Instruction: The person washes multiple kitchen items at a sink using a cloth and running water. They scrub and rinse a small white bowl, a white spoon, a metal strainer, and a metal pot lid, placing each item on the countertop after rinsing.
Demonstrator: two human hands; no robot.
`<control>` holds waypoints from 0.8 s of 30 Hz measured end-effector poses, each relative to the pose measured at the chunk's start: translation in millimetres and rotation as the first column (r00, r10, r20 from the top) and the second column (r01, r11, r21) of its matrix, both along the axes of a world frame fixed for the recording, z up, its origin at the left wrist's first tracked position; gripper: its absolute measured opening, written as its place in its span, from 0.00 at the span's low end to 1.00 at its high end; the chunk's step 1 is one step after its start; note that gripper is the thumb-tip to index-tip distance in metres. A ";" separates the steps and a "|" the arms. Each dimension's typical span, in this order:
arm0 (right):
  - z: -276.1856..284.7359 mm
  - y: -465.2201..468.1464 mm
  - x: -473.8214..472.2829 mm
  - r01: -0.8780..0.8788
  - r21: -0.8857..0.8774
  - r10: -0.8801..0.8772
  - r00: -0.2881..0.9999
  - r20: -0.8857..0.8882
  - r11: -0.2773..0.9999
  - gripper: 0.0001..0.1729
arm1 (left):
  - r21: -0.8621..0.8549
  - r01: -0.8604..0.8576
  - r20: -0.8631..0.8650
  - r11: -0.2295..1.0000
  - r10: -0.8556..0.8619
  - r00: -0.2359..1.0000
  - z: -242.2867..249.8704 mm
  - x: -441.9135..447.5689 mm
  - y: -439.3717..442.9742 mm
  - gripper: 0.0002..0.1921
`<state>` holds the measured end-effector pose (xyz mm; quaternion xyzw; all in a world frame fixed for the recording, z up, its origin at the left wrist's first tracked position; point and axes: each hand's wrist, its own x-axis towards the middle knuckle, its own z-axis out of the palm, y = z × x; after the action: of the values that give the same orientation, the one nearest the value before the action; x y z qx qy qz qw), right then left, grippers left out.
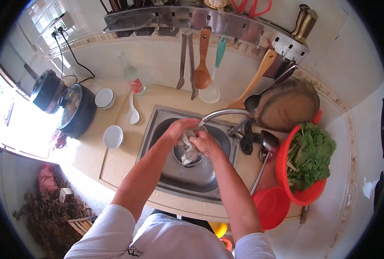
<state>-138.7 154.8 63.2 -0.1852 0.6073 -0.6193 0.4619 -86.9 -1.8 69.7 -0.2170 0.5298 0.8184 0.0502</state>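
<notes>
My left hand (182, 128) and my right hand (205, 142) both grip a wet, whitish cloth (189, 149) over the stainless steel sink (188, 181). Water runs from the curved metal faucet (226, 111) between the hands. Under the cloth a round metal rim shows near the drain; the cloth hides most of it. To the left on the counter stand a white bowl (113, 137), a white soup spoon (133, 115) and a small stack of white bowls (104, 98).
Right of the sink are a dark scouring pad (248, 142), a metal ladle (269, 140), a red basin of leafy greens (284, 181), a red bowl (271, 207) and a round wooden chopping board (287, 106). At left stand a glass bottle (135, 77) and a lidded black pot (76, 110).
</notes>
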 end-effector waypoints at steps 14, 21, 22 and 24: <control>-15.4 -6.5 29.5 0.379 0.232 0.005 0.513 -0.858 0.896 0.18 | -0.179 -0.404 0.016 0.897 0.413 0.910 -33.5 26.6 56.9 0.22; -11.8 -0.9 12.3 0.376 0.548 0.204 0.655 -0.728 0.747 0.22 | -0.873 -0.372 -0.230 0.316 0.406 0.885 -38.2 11.7 74.9 0.14; -22.5 -1.0 4.1 0.300 0.596 0.262 0.690 -0.675 0.745 0.22 | -0.895 -0.333 -0.232 0.295 0.331 0.915 -30.1 10.9 70.9 0.14; -38.3 -5.2 -2.7 0.175 0.610 0.362 0.667 -0.651 0.773 0.20 | -0.931 -0.273 -0.233 0.242 0.181 0.955 -16.5 8.4 54.7 0.14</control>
<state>-141.4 149.6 24.9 -0.2879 0.8988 -0.2244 0.2426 -78.5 53.0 53.2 -0.2459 0.8775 0.3425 -0.2286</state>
